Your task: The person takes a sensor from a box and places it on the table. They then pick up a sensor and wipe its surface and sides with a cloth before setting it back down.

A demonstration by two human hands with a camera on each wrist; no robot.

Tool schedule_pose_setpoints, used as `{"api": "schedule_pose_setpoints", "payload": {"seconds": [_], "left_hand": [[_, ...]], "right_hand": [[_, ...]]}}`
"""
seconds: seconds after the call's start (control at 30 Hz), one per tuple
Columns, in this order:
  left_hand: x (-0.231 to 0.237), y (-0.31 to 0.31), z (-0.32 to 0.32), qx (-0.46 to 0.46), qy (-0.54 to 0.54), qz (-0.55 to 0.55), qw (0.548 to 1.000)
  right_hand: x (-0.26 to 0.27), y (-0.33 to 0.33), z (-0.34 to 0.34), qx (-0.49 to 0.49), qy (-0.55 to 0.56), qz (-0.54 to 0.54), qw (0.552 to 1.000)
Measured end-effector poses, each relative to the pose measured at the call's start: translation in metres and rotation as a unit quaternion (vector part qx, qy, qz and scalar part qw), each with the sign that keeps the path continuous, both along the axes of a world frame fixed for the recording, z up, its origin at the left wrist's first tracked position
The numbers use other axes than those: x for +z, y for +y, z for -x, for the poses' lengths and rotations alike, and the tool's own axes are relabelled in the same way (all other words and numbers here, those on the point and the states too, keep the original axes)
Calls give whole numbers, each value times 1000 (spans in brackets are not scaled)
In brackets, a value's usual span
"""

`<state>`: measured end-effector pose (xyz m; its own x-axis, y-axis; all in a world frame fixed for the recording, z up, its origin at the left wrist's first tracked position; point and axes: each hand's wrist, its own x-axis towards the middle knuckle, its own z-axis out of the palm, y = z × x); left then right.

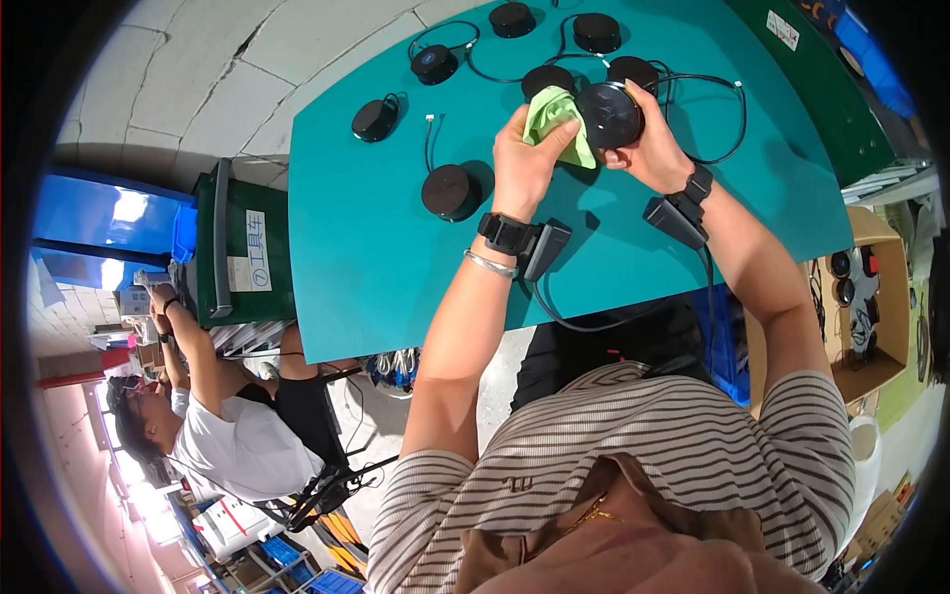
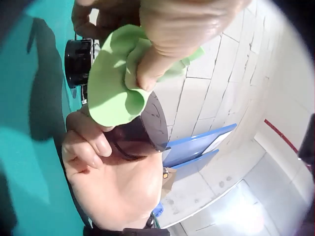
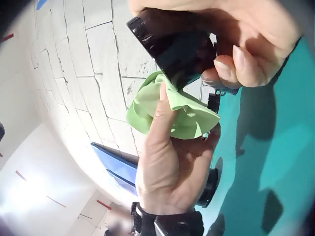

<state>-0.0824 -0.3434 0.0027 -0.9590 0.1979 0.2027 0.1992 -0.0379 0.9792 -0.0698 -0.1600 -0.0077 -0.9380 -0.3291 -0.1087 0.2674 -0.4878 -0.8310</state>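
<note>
In the head view my left hand (image 1: 526, 163) pinches a light green cloth (image 1: 550, 117) between thumb and fingers. Right beside it, my right hand (image 1: 655, 144) grips a round black device (image 1: 609, 115) by its edge, raised over the table. The cloth (image 3: 147, 105) meets the edge of the black device (image 3: 172, 44) in the right wrist view. From the left wrist, the cloth (image 2: 110, 83) partly covers the device's glossy dark face (image 2: 142, 130), and the left thumb presses on the cloth.
Several round black devices, one of them (image 1: 450, 192) near the left hand, lie on the green table (image 1: 366, 267), some with cables. An open cardboard box (image 1: 879, 371) stands at the right. Another person (image 1: 233, 445) sits at the left, beside a green cabinet (image 1: 237, 252).
</note>
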Motion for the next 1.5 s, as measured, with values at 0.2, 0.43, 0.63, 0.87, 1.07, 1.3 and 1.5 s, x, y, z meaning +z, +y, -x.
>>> {"api": "schedule_pose_setpoints", "payload": {"seconds": [0.2, 0.43, 0.63, 0.87, 1.07, 1.3, 1.5], "left_hand": [[5, 4, -3, -20, -18, -74, 997], [3, 1, -2, -32, -20, -86, 996], [4, 5, -3, -39, -33, -120, 992], [-1, 5, -2, -20, 16, -91, 996], [6, 6, -9, 6, 179, 97, 979], [3, 12, -5, 68, 191, 135, 970], [-8, 3, 2, 21, 43, -19, 999]], "right_hand": [[-1, -3, -2, 31, 20, 18, 999], [-1, -3, -2, 51, 34, -25, 998], [-1, -2, -1, 25, -4, 12, 1000], [-11, 1, 0, 79, 77, -52, 993], [-9, -9, -10, 2, 73, -145, 987], [-11, -8, -3, 49, 70, -136, 987], [0, -6, -5, 36, 52, -68, 996]]}}
